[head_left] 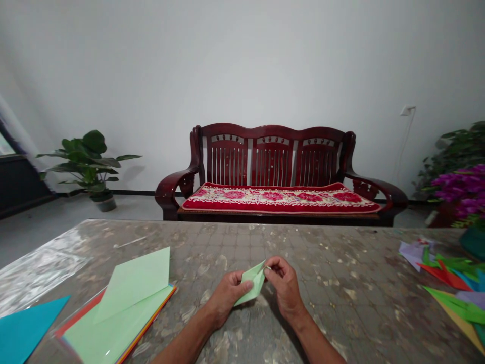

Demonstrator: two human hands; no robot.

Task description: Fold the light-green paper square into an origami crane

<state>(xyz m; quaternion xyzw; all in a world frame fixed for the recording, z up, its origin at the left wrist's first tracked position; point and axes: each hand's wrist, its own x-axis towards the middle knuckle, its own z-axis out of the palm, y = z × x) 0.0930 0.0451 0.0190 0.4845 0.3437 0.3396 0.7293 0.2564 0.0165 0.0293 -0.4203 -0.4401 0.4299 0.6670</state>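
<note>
A small folded piece of light green paper (251, 284) is held just above the table (341, 283) at the centre front. My left hand (226, 297) grips its lower left side, thumb on top. At the paper's upper right corner my right hand (285, 287) pinches it with thumb and forefinger. Both hands are closed on the paper.
A stack of coloured sheets (117, 318) with a light green one on top lies front left, beside a teal sheet (22, 331). Folded coloured paper pieces (452, 283) lie at the right edge. Behind the table stand a dark wooden bench (273, 174) and potted plants (89, 164).
</note>
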